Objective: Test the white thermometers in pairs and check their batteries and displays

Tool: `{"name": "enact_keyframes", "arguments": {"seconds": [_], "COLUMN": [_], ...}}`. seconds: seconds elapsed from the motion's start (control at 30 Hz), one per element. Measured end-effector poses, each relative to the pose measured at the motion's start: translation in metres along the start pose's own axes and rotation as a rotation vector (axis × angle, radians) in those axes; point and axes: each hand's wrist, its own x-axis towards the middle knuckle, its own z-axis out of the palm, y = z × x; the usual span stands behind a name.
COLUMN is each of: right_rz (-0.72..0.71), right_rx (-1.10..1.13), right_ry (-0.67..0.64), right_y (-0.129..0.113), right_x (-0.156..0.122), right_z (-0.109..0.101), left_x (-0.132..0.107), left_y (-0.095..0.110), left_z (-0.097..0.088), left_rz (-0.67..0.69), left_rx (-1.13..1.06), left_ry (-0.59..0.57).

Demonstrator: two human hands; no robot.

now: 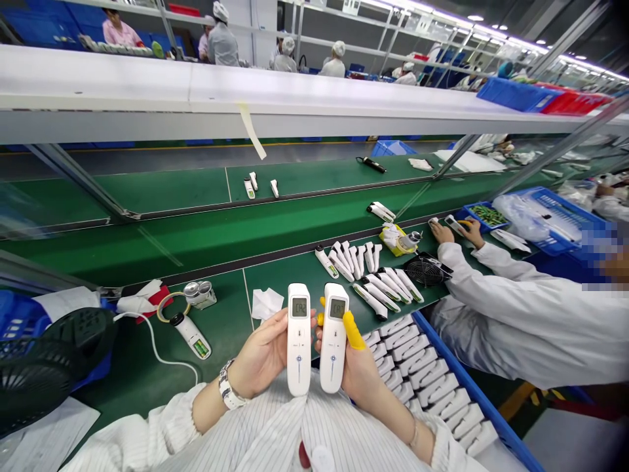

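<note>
My left hand [263, 354] grips a white handheld thermometer [299, 341] upright, its small grey display lit and facing me. My right hand [358, 367], with yellow finger cots on thumb and a finger, holds a second white thermometer [334, 337] upright beside the first, display also lit. Both devices sit close together above my striped sleeves. Just right of my right hand, a blue tray [496, 419] holds rows of white thermometers.
Several white thermometers [366, 272] lie on the green bench [275, 275] ahead, beside a small black fan [426, 269]. A co-worker in white [515, 308] works at the right. Left: a black fan [49, 360], a cabled device [192, 335], tape roll [171, 307]. Conveyor [196, 229] beyond.
</note>
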Motion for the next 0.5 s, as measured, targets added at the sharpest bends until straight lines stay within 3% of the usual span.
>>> {"name": "enact_keyframes", "arguments": {"seconds": [0.3, 0.5], "right_rz": [0.027, -0.034], "right_rx": [-0.019, -0.078], "right_ry": [-0.029, -0.18], "right_y": [-0.0008, -0.0017], "right_x": [0.0015, -0.0014], "right_z": [-0.0021, -0.0039], "left_x": [0.0, 0.0004], "left_y": [0.0003, 0.0008], "left_z": [-0.0006, 0.001], "left_rz": [-0.009, -0.004], "left_rx": [-0.006, 0.066], "left_ry": [0.001, 0.004]}}
